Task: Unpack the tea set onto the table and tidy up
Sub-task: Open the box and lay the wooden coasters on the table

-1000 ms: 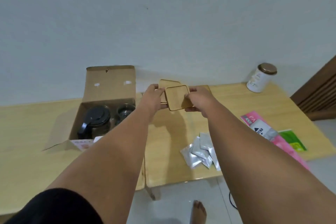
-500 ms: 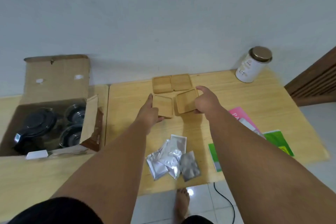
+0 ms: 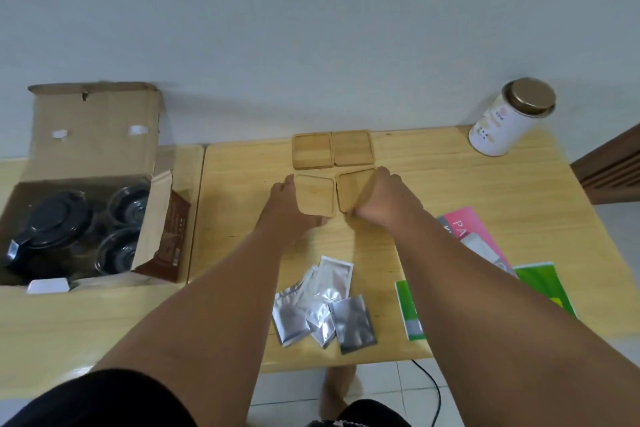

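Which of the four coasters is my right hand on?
The near-right coaster, slightly askew; the left hand holds the near-left coaster, and the far coasters lie untouched.

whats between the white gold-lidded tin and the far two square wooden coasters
Nothing: the pale wooden table is bare there, in the head view.
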